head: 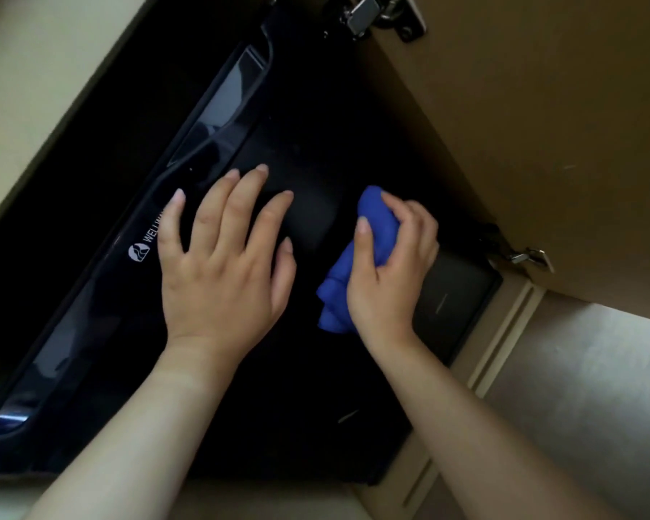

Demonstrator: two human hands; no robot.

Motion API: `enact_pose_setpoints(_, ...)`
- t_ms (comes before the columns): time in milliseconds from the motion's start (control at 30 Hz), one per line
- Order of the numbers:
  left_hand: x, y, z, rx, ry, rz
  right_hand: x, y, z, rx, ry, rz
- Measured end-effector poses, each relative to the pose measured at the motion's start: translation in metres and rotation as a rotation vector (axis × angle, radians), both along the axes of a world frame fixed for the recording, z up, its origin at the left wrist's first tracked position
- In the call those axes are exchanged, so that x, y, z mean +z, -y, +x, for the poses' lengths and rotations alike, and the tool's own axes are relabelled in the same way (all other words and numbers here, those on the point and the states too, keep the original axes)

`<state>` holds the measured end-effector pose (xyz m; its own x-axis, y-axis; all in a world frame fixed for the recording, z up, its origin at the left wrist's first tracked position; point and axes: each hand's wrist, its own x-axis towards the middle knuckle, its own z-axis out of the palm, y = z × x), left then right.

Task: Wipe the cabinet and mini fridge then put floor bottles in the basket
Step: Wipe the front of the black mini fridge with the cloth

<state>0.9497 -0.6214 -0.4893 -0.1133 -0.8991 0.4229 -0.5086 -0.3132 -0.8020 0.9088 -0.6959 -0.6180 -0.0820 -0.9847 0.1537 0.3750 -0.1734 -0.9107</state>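
Cloth (376, 225) amid fingers (413, 219) of right hand (389, 283)

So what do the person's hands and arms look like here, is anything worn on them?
Nothing is worn. The left hand and the right hand have no gloves, rings, watch or bracelet. The forearms are uncovered down to the frame edge, so no sleeves show. The fingernails look plain, without coloured polish.

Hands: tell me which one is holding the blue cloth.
The right hand grips the bunched blue cloth. The left hand holds nothing; its fingers are straight and spread over the black mini fridge.
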Motion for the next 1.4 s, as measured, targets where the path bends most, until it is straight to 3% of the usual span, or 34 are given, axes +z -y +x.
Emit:
enact_pose_setpoints(100, 0.000, -0.001, 0.001, -0.008, -0.004, 0.000, 0.032, 0.020, 0.001, -0.007, 0.003, -0.082)
enact_pose_setpoints(200, 0.000, -0.001, 0.001, -0.009, 0.002, -0.004, 0.024, 0.020, 0.002, -0.005, 0.009, -0.120)
enact_pose_setpoints(400, 0.001, 0.000, -0.001, -0.017, -0.022, -0.016, -0.051, -0.014, -0.005, 0.075, 0.007, 0.118)
enact_pose_setpoints(533, -0.005, 0.005, -0.014, -0.069, -0.184, -0.094, -0.083, -0.019, -0.023, 0.104, 0.062, 0.253)
enact_pose_setpoints(633, -0.025, 0.017, -0.025, -0.122, -0.245, -0.010, -0.097, -0.020, -0.026, 0.052, 0.047, 0.324)
enact_pose_setpoints(733, -0.043, 0.030, -0.025, -0.118, -0.278, 0.108, -0.095, -0.027, -0.015, 0.088, 0.014, 0.290)
enact_pose_setpoints(833, -0.053, 0.034, -0.015, -0.045, -0.183, 0.163, -0.094, -0.019, -0.004, 0.068, -0.060, 0.248)
enact_pose_setpoints(1033, -0.060, 0.034, -0.008, -0.044, -0.095, 0.159, -0.112, 0.046, -0.008, -0.020, -0.095, 0.227)
enact_pose_setpoints(1167, -0.061, 0.034, -0.008, -0.039, -0.063, 0.141, -0.115, 0.027, -0.007, 0.040, -0.038, 0.257)
enact_pose_setpoints(1400, -0.061, 0.034, -0.006, -0.047, -0.063, 0.152, -0.087, 0.040, -0.005, 0.024, -0.055, 0.047)
